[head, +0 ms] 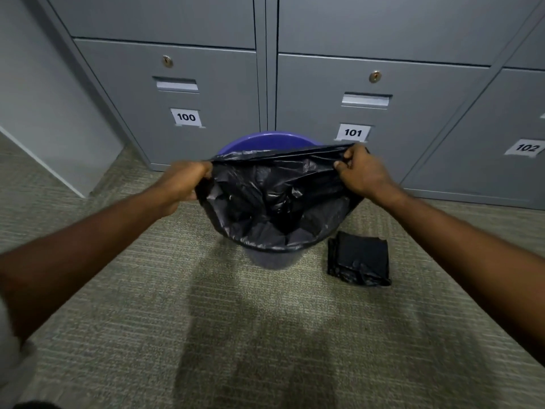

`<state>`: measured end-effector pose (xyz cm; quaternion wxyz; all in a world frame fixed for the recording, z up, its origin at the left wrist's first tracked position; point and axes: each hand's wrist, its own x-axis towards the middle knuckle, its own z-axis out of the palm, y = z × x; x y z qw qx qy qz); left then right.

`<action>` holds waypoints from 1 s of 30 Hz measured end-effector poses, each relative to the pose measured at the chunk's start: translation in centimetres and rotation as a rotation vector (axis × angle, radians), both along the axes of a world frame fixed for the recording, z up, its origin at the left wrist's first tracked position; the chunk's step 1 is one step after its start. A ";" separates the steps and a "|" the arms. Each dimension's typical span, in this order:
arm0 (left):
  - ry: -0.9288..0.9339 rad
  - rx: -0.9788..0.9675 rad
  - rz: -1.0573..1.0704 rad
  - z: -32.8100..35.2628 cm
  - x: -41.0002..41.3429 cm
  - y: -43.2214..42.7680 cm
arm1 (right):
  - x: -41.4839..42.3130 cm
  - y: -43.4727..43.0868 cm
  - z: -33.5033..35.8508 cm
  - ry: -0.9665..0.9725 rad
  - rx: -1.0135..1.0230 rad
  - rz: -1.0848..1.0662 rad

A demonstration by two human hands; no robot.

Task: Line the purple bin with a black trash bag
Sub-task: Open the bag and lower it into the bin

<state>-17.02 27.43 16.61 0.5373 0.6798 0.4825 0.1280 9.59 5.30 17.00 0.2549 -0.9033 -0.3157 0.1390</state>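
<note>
Two bare forearms reach in from the lower corners of the frame. The left hand [184, 180] is clenched on the left edge of the crinkled black plastic trash bag [274, 208], and the right hand [361, 171] pinches the bag's right edge between fingers and thumb, so the mouth is stretched wide at centre frame. The bag's body hangs inside the round purple plastic bin [269, 139], which stands on the grey-green carpet [147, 290] against grey metal lockers [206, 84] numbered 100, 101 and 102. The near edge appears folded over the rim; the far edge is held taut above the bare purple rim.

Likely risks: thin film tearing under the sideways pull, the near edge slipping back in while the far edge is stretched over, or the light bin tipping. A folded stack of spare black bags [358, 259] lies just right of the bin.
</note>
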 end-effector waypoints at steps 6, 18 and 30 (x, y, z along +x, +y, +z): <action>0.264 0.494 -0.066 -0.7 2.6 0.6 | -0.7 0.8 -0.8 -0.170 -0.076 0.073; 0.209 0.851 -0.186 -0.7 5.7 1.7 | -0.4 3.6 -1.2 -0.215 0.145 0.093; 0.104 0.602 0.008 -1.9 8.8 3.2 | 0.3 6.1 -0.6 -0.301 -0.145 0.127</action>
